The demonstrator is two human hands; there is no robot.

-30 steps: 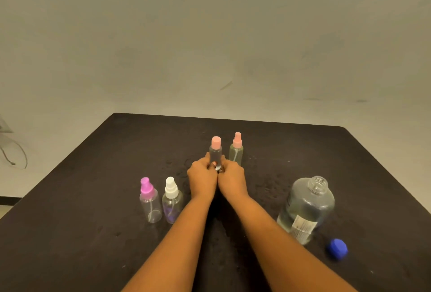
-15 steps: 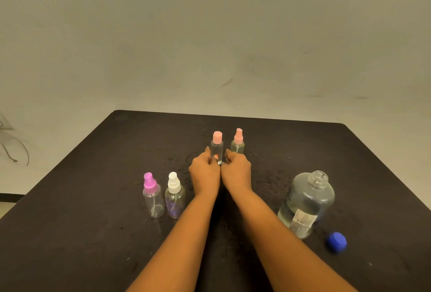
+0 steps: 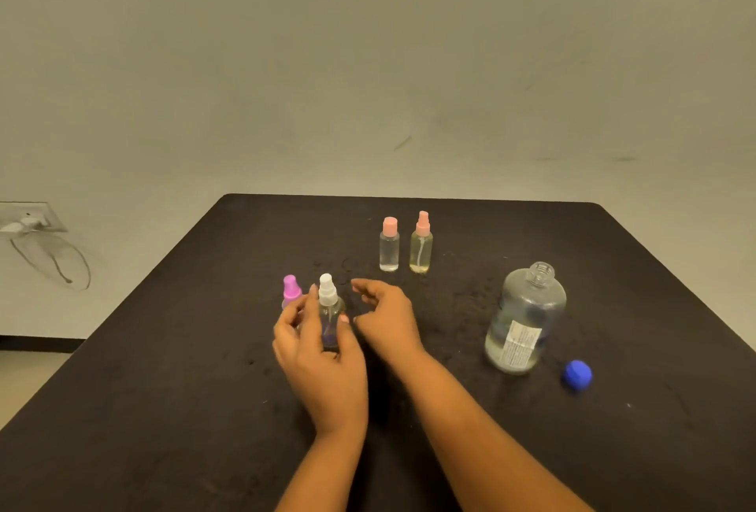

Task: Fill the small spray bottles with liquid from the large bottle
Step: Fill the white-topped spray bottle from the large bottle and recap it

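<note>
My left hand [image 3: 317, 352] grasping white-cap bottle [image 3: 329, 317] mid-tabletop [image 3: 163, 409] — right hand [image 3: 388, 317] released beside it; big bottle [image 3: 525, 317] uncapped near right edge.

Four small spray bottles: two [image 3: 389, 245] [image 3: 421, 243] behind, two [image 3: 291, 293] [image 3: 329, 313] left-front; large bottle [image 3: 525, 319] right, cap [image 3: 577, 375] just beside, on table [image 3: 163, 368].

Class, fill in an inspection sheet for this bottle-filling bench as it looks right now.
Surface: black table, wet spots mid-table.
Job's things: large bottle uncapped, upright; blue cap beside it; two pink-topped spray bottles upright at the back; white-topped spray bottle; magenta-topped spray bottle partly hidden.
Clutter: nothing seen.
Grippers: left hand around white-topped bottle; right hand open, empty.
Cables: cord from wall outlet.
Surroundings: plain wall.
</note>
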